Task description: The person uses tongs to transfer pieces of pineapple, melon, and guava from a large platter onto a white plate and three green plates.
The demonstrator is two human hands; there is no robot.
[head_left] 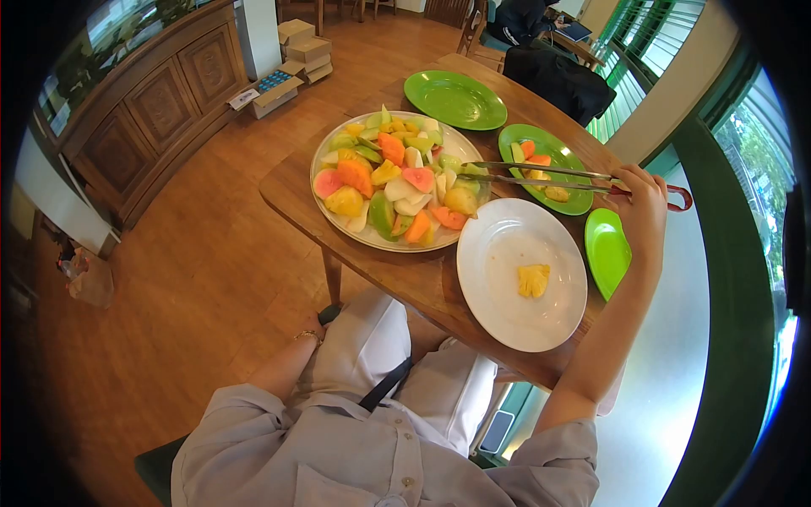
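My right hand (639,190) is closed around the long metal tongs (562,176), near their red handle end. The tips of the tongs reach left to the edge of the heaped cut fruit (390,173) on a large round platter (338,226). Orange, pink, green, white and yellow chunks make up the heap. Below the tongs lies a white oval plate (498,311) with one pineapple piece (533,280) on it. My left hand (314,323) hangs low beside my left thigh, its fingers mostly hidden.
A green plate (568,203) with several fruit pieces stands under the tongs. Another green plate (456,100) is at the wooden table's (291,182) far end, and a third (606,252) lies near my right forearm. Beyond sits a person (519,21) by a laptop. Cardboard boxes (304,51) stand on the floor.
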